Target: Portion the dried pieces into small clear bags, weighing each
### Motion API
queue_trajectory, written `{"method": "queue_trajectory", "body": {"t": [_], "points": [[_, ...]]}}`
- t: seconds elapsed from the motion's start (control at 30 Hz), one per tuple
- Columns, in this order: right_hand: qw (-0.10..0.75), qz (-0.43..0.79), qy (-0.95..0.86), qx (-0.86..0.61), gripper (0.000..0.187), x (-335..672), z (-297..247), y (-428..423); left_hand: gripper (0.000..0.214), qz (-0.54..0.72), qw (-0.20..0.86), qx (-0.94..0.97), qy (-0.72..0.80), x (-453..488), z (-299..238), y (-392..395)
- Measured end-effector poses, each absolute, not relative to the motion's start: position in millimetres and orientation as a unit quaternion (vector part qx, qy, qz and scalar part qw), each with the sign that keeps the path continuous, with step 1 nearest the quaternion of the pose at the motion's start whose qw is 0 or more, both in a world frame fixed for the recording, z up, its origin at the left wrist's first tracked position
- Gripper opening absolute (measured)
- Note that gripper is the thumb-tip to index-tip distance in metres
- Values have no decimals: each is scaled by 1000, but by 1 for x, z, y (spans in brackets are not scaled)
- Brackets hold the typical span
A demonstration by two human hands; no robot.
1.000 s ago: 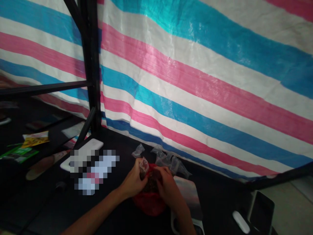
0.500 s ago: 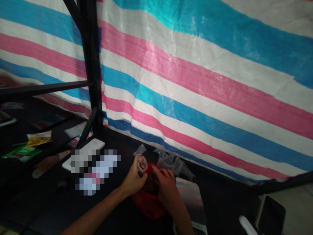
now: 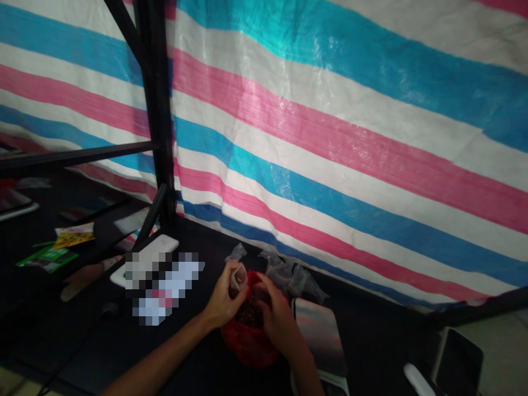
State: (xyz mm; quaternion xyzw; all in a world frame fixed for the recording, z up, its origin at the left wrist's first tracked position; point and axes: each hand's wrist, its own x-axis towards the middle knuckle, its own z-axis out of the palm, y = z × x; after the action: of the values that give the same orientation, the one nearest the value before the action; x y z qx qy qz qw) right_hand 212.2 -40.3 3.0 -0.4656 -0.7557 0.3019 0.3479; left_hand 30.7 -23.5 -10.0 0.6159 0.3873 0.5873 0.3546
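L hand (image 3: 226,291) clenched round small clear bag (image 3: 238,276), mouth up; long axis mostly hidden. Red bag (image 3: 251,346) w/ dark contents on surface (image 3: 379,335), approx. 5 o'clock from clear bag. R hand (image 3: 277,311) nearer contents, at red bag's mouth, fingers curled; can't tell if gripping.

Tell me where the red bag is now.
In the head view, the red bag is low in the middle, between the left hand and the right hand, left of the silver plate.
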Motion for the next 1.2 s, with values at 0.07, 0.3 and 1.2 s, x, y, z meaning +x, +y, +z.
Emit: {"method": "queue_trajectory", "body": {"t": [0.07, 0.3, 1.2], "points": [[386, 349, -721, -459, 63, 216, 7, -38, 18, 577, 336, 631, 394, 29, -9, -24], [479, 344, -672, -448, 51, 230, 28, -37, 15, 491, 271, 732, 387, 29, -8, -24], [398, 124, -764, -493, 34, 231, 21, -46, 38, 471, 320, 728, 381, 24, -2, -31]]}}
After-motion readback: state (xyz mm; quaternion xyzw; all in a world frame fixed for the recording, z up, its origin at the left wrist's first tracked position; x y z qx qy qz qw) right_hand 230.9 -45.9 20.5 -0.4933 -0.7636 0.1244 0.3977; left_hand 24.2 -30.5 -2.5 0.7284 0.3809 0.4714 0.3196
